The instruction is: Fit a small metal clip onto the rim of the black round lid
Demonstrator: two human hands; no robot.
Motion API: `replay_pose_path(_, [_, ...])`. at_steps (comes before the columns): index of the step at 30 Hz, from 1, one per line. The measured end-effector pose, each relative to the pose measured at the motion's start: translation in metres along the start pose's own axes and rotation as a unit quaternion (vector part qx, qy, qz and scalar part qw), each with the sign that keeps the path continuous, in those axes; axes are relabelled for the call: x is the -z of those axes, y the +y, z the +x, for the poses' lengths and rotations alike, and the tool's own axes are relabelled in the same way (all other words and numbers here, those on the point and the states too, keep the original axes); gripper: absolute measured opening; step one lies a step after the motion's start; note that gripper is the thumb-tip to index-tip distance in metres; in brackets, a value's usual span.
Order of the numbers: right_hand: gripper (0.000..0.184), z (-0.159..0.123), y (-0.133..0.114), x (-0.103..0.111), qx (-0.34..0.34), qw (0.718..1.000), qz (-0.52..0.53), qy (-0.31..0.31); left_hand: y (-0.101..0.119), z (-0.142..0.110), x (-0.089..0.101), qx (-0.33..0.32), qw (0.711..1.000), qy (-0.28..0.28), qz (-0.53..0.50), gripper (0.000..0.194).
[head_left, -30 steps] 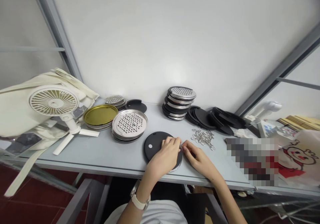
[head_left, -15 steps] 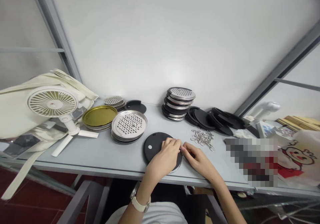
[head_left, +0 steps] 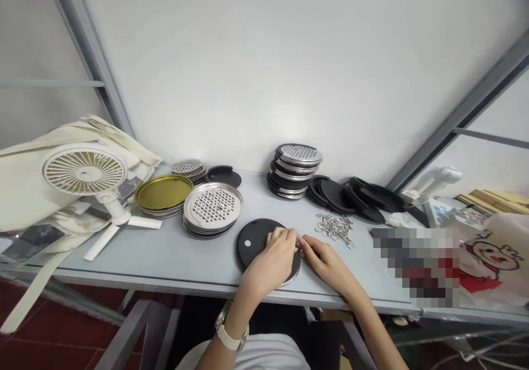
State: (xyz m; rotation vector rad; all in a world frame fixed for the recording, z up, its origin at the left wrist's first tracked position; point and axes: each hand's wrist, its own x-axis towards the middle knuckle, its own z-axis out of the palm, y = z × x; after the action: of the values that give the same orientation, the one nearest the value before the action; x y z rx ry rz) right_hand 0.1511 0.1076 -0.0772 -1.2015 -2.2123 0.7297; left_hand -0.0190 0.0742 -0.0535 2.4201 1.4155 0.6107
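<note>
A round black disc (head_left: 254, 237) with a pale dot and a silver lower rim lies flat near the table's front edge. My left hand (head_left: 276, 251) rests over its right part, fingers curled at the right edge. Close beside it, my right hand (head_left: 320, 257) pinches a small silvery metal piece (head_left: 298, 243) at that edge; the fingers cover most of it. Just behind the right hand is a loose pile of metal clips (head_left: 335, 228). To the left of the disc stands a stack of round grater plates (head_left: 214, 207).
Gold-topped round plates (head_left: 164, 192) and a white fan (head_left: 86, 169) stand at left. Against the wall rise stacked graters with black rims (head_left: 295, 169). Black discs (head_left: 336, 196) lie right of them. Farther right are a blurred-out patch and a printed bag (head_left: 496, 259).
Both hands stay at the disc's right edge, with only a slight shift of the fingers. The view has moved a little; nothing else differs visibly.
</note>
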Motion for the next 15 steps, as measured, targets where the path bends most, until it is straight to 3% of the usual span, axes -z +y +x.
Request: replay_pose_path(15, [0.021,-0.0036,0.0003,-0.0005,-0.001,1.0,0.027,0.0,-0.0017,0.0013,-0.0022,-0.011,1.0,0.005,0.004,0.016])
